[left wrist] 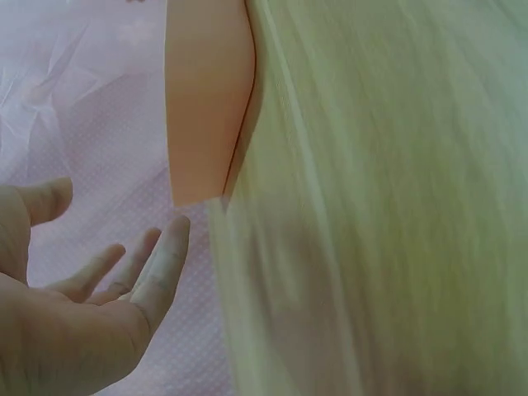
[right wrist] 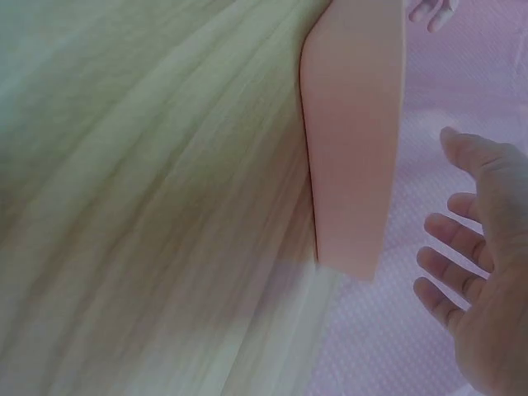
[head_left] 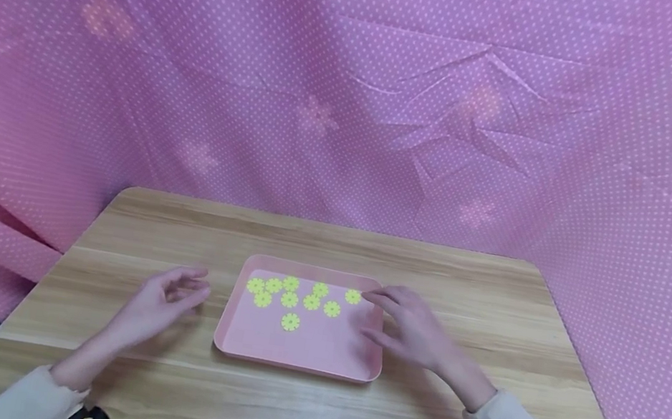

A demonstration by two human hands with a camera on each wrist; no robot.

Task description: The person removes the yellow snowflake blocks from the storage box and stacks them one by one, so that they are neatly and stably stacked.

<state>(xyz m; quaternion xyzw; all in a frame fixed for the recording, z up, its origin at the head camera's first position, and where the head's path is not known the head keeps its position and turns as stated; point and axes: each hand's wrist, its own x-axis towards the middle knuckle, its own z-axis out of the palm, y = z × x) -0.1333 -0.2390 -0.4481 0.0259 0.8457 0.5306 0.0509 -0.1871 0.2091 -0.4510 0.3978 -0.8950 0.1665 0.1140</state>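
Polka-dotted pink cloth (head_left: 384,151) is hung behind and to both sides of a wood-grained table (head_left: 462,279), on which a shallow pink tray (head_left: 251,338) is set. Ten yellow flower-shaped pieces (head_left: 289,299) are spread inside the tray, most of them toward its far wall, with one lying alone nearer its middle and one close to its right wall. Just outside the tray's left wall, the left hand (head_left: 152,305) is held with loosely bent fingers, thumb well apart, and nothing is gripped. Over the tray's right wall, the right hand (head_left: 413,326) is held with fingers extended and thumb spread; nothing appears to be grasped, though whether the rightmost piece is touched cannot be told. Since the pieces look thin and flat, a pinch could be missed through fingertips sliding across them. Neighbours crowded at the tray's far left might be dragged along together. Should its right wall be knocked, the tray could be shifted.
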